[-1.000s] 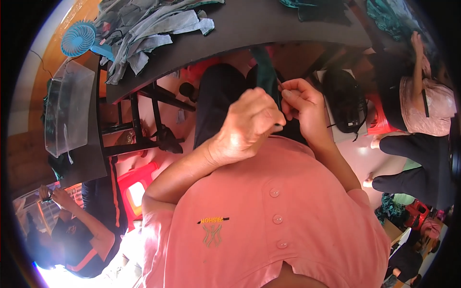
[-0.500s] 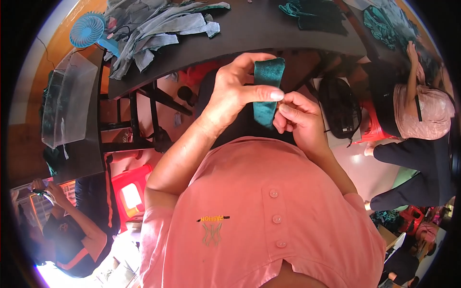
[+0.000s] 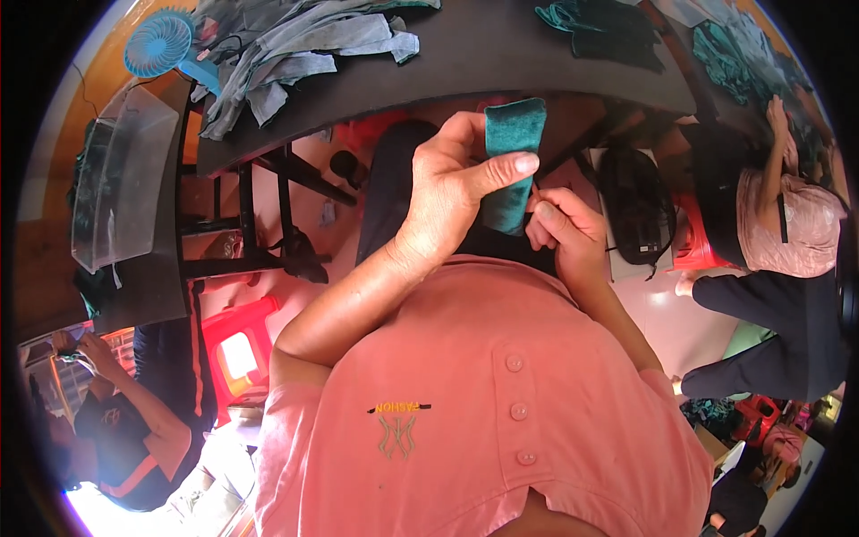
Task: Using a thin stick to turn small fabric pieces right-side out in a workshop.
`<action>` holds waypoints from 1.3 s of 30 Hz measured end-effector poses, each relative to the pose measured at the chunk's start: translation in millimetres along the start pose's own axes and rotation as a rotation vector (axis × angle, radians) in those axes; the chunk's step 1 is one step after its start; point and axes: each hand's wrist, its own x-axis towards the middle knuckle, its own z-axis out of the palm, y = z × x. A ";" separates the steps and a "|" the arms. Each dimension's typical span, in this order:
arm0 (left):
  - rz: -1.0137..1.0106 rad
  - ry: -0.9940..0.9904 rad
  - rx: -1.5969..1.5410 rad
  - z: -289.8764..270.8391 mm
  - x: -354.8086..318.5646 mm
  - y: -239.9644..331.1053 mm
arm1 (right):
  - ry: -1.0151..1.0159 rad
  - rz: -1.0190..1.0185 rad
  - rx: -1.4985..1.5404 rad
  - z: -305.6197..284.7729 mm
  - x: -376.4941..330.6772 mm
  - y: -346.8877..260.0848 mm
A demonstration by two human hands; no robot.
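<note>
A teal velvet fabric strip (image 3: 512, 134) stands upright in front of my chest, held in my left hand (image 3: 452, 179). My left thumb presses across its near face, while the fingers stay hidden behind it. My right hand (image 3: 565, 222) is closed in a pinch beside the strip's right edge, lower down. Whatever lies between those fingertips is too small to make out.
Ahead is a dark table (image 3: 429, 85) bearing piled grey-green fabric strips (image 3: 309, 49), dark teal fabric (image 3: 617, 36) and a blue fan (image 3: 161, 43). A clear plastic bin (image 3: 125, 179) stands left. A black backpack (image 3: 633, 206) and co-workers flank me.
Both hands and the strip have shifted slightly right in the picture. My left thumb sits a little higher on the strip, and its face is turned more toward me.
</note>
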 end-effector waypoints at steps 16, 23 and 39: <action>0.124 -0.039 0.014 2.8 2.0 -26.8 | 0.148 -0.241 -0.119 9.9 0.9 -9.9; 0.061 0.036 0.264 -3.8 6.3 14.4 | 0.147 -0.275 -0.269 3.4 1.5 -17.0; -0.106 -0.090 0.154 -1.8 18.3 12.2 | 0.138 -0.437 -0.481 -0.6 4.9 -12.7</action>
